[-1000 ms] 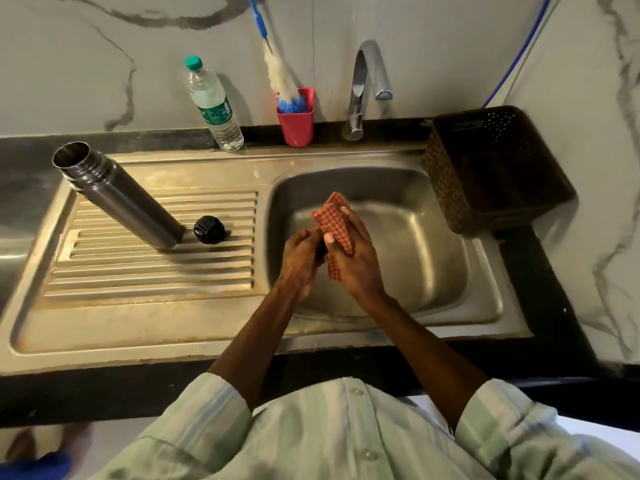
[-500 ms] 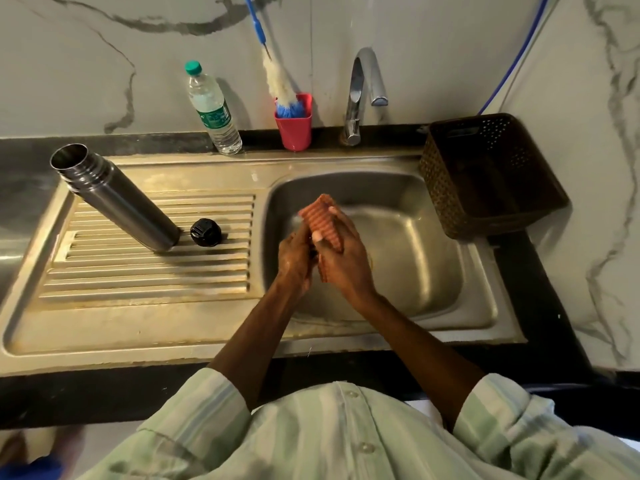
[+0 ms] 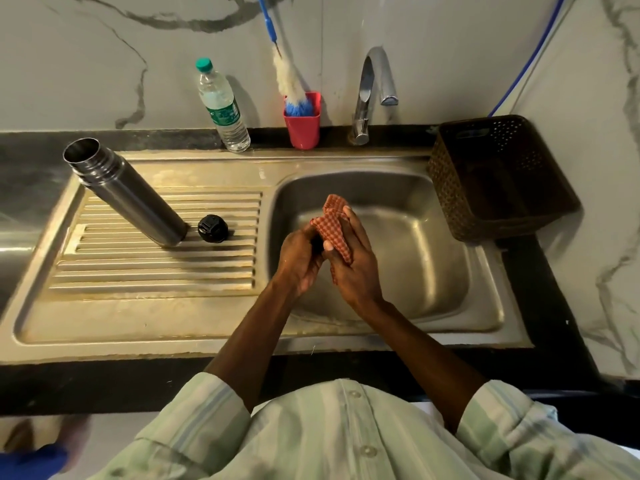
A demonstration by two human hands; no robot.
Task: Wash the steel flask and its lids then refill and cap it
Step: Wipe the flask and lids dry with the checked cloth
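Both hands met over the stainless steel sink basin [image 3: 433, 271]. The right hand [image 3: 353, 265] gripped a red-and-white checked cloth [image 3: 332, 223], thumb and fingers around it; the left hand [image 3: 301, 258] curled against it, and whether a lid sat inside was hidden. The open cylindrical steel flask [image 3: 128, 195] stood uncapped on the ribbed drainboard [image 3: 156, 271], with 1 round black lid [image 3: 212, 228] just beside its base. The step in hand looked like wiping. Refilling seemed next, probably from the clear plastic water bottle [image 3: 223, 105] with a green cap, then capping.
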